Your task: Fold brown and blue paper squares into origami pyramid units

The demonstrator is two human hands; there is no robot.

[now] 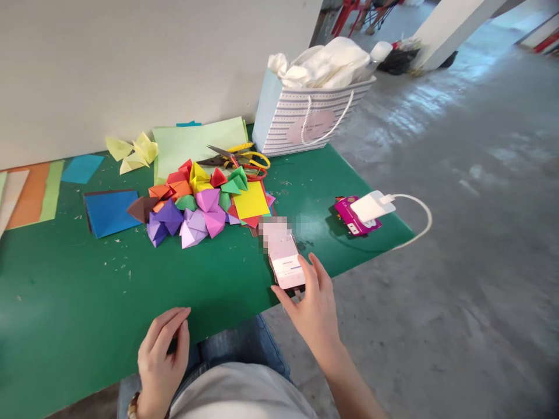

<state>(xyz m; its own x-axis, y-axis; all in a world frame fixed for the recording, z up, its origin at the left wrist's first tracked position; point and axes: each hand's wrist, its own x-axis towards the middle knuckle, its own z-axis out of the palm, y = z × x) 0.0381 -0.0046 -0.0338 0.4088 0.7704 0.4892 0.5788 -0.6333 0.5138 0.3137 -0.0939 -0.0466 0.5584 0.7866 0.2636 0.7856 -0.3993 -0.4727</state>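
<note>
Where the green table (pixel 65 302) under the phone (pixel 286 262) ends, grey floor (pixel 458 233) spreads.

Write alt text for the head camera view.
A person's right hand holds a phone at the edge of a green table, while the left hand rests on the near edge. Behind lie folded paper shapes, scissors and a striped gift bag.

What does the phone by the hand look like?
The phone is a slim, flat rectangle with its screen lit, pale with a thin blue bar. Its far part is blurred out. It lies face up and slanted on the green table, near the front edge. The right hand grips its near end, thumb on one side, fingers on the other. Its far end lies close to the folded paper shapes.
</note>
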